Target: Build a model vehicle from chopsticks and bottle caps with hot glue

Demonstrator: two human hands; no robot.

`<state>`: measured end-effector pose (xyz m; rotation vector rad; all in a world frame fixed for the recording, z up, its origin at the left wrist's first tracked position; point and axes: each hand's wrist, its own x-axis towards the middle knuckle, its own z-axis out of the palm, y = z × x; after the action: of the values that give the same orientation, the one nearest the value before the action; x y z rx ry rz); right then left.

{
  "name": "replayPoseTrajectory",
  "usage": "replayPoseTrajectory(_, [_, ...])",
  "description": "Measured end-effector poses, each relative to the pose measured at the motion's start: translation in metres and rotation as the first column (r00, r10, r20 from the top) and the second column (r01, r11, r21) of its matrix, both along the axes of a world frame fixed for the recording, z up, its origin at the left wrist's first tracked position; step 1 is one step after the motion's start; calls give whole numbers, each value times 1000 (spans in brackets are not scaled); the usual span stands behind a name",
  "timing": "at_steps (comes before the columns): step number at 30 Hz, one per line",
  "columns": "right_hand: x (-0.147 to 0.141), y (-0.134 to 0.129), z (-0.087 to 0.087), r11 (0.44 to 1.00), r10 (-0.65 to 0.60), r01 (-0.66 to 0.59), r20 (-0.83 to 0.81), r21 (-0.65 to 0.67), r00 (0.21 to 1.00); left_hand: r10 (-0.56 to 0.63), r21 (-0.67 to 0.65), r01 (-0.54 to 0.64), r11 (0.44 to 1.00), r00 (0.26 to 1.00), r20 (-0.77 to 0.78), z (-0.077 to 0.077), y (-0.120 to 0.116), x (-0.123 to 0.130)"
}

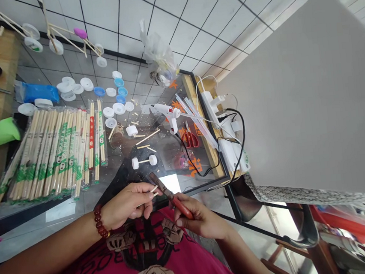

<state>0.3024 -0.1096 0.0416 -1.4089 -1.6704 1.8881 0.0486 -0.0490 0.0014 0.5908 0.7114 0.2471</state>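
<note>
My left hand [127, 204], a red bead bracelet at its wrist, pinches a short length of wooden chopstick [154, 189] between its fingertips. Red-handled pliers [183, 208] with dark, worn jaws are gripped in my right hand [199, 217]. The jaws lie close beside the stick; whether they touch it I cannot tell. Just beyond my hands, two white wheels made of bottle caps stand joined by a wooden axle [144, 161] on the glass tabletop. Cut stick pieces [147, 137] and a white cap wheel [132, 130] lie farther back.
Packaged chopsticks [51, 154] cover the left side. Loose bottle caps [119, 107], a white glue gun [169, 112], red scissors [190, 138] and glue sticks [197, 120] lie beyond. A power strip [213, 104] with cords lines the right edge. Stick frames with caps [62, 32] stand at the back left.
</note>
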Motion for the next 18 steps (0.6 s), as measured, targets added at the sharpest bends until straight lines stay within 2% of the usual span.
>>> replayPoseTrajectory(8, [13, 4, 6, 993, 40, -59, -174, -106, 984, -23, -73, 28, 997, 998, 60, 2, 0, -2])
replayPoseTrajectory(14, [13, 5, 4, 992, 39, -58, -156, -117, 987, -3, -130, 9, 992, 999, 46, 4, 0, -1])
replayPoseTrajectory(18, [11, 5, 5, 988, 66, -81, -115, -132, 991, 7, -108, -8, 994, 1000, -12, 3, 0, 1])
